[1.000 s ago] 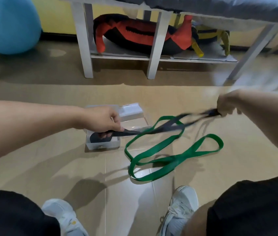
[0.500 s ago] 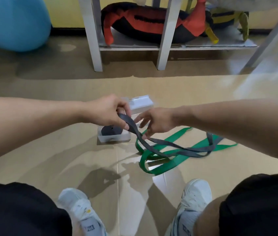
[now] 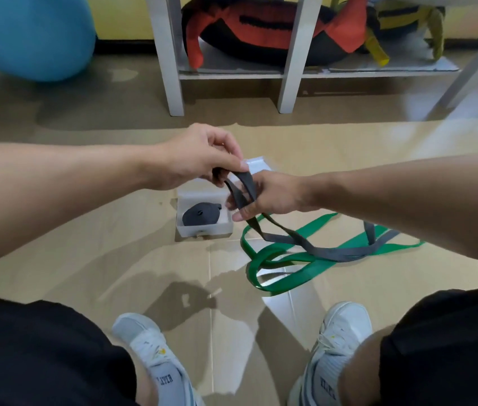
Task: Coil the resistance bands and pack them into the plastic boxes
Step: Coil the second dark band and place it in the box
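Head view: left hand and right hand each pinch the grey band.

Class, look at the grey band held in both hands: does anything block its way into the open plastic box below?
Yes: a coiled dark band already sits in the plastic box directly beneath the grey band.

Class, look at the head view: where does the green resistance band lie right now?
The green resistance band lies on the floor right of centre, just right of the plastic box, with the grey band draped across it.
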A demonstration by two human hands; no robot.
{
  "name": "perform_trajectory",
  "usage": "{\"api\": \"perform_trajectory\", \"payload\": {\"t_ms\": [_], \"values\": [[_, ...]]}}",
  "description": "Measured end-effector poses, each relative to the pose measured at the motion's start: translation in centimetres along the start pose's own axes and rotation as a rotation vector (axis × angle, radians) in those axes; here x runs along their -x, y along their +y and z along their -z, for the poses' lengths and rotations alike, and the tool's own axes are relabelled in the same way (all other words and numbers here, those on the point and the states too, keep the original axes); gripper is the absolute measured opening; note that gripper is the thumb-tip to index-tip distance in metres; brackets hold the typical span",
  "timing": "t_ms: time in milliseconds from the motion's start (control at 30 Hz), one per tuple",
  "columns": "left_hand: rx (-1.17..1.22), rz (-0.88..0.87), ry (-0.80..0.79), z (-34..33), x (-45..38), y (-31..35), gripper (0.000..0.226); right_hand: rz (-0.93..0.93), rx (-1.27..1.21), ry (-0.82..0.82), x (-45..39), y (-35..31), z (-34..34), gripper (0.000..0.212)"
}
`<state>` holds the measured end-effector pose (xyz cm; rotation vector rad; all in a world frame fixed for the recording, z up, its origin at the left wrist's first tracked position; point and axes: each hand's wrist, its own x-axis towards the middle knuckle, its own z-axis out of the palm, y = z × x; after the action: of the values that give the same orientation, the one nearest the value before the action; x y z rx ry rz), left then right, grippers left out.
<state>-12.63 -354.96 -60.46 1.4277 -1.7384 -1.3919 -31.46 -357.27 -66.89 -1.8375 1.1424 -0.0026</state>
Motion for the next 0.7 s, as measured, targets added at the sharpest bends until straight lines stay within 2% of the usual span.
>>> {"api": "perform_trajectory", "payload": {"t_ms": [67, 167, 267, 433, 567, 633, 700], "values": [[-0.029, -0.025, 0.037, 0.2, 0.0, 0.0, 0.012, 0.020, -0.011, 0.039, 0.1, -0.2, 0.3, 0.018], [-0.094, -0.020, 0.098, 0.5, -0.1, -0.5, 0.014, 0.055, -0.067, 0.059, 0.2, -0.4, 0.3, 0.020], [-0.204, 0.054, 0.158, 0.8, -0.1, -1.0, 0.012, 0.025, -0.044, 0.030, 0.3, -0.7, 0.3, 0.022], [-0.295, 0.067, 0.125, 1.3, 0.3, -1.2, 0.014, -0.009, 0.032, -0.056, 0.2, 0.1, 0.4, 0.027], [-0.156, 0.016, 0.060, 0.9, 0.6, 0.0, 0.024, -0.038, 0.239, -0.050, -0.1, 0.6, 0.1, 0.040], [-0.051, 0.009, 0.033, 0.8, 0.6, 0.8, 0.024, -0.081, 0.316, -0.111, -0.1, 1.0, -0.2, 0.051], [0.075, -0.004, 0.049, 0.8, 0.5, 1.4, 0.027, -0.126, 0.322, -0.192, 0.3, 1.6, -0.4, 0.052]]}}
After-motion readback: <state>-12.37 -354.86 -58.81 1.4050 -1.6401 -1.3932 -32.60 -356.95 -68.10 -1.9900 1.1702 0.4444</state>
